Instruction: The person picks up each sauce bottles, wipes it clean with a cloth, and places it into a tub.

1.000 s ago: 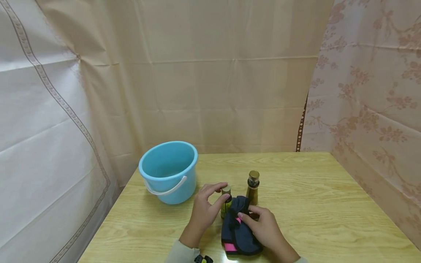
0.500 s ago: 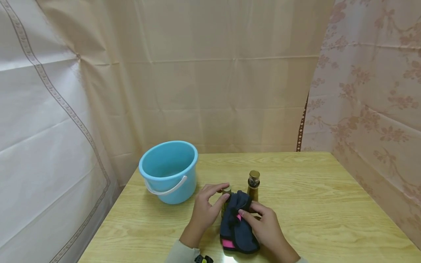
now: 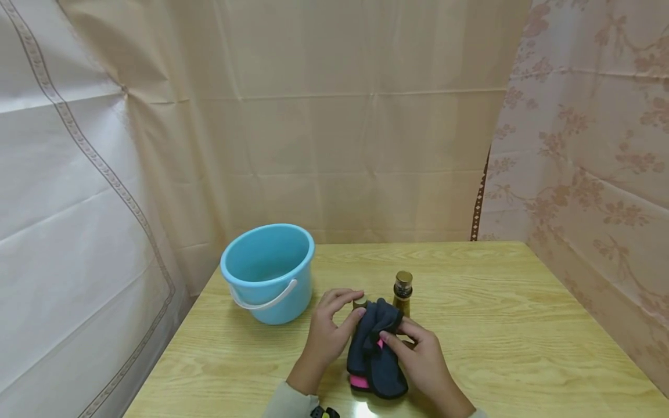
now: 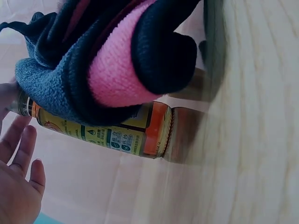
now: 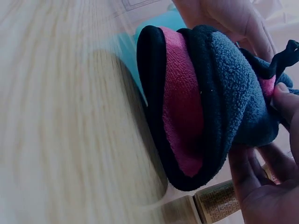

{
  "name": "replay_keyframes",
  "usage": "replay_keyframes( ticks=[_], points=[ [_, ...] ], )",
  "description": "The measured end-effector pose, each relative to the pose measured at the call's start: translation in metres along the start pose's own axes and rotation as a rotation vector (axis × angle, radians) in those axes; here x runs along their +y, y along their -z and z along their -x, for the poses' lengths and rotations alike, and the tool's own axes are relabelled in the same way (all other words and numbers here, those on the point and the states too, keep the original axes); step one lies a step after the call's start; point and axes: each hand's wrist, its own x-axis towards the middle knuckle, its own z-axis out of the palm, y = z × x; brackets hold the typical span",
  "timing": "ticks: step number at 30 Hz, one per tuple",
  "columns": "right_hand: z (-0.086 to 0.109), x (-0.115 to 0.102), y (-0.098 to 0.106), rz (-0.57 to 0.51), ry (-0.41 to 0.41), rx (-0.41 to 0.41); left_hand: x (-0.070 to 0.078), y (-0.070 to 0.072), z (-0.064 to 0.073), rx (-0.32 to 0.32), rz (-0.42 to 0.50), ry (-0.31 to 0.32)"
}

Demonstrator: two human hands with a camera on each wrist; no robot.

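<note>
On a wood-grain worktop [image 3: 522,325], a person's left hand [image 3: 328,328] grips the cap of an upright labelled bottle [image 4: 107,135]; the right hand [image 3: 425,354] pinches a dark, pink-lined cloth [image 3: 384,371] against it. Wiping looks under way, unfinished. Whether the second bottle [image 3: 403,293], standing just beyond the right hand, has been wiped, I can't tell.

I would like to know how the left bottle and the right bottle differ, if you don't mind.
In the head view, the dark cloth hides most of the left bottle, while the right bottle shows its neck. The left hand holds the left bottle's cap; the right bottle's cap is untouched. Both bottles are capped and stand upright on the table.
</note>
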Motion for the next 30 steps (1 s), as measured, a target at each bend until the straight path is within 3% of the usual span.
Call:
replay_keyframes(
  ticks=[14, 30],
  points=[
    [-0.0032, 0.0033, 0.0018, 0.141, -0.12, -0.012, 0.0024, 0.0002, 0.0005, -0.011, 0.001, 0.052],
    [-0.0046, 0.0068, 0.006, 0.25, -0.156, -0.105, 0.0024, 0.0, 0.0009, -0.019, -0.02, 0.059]
  ],
)
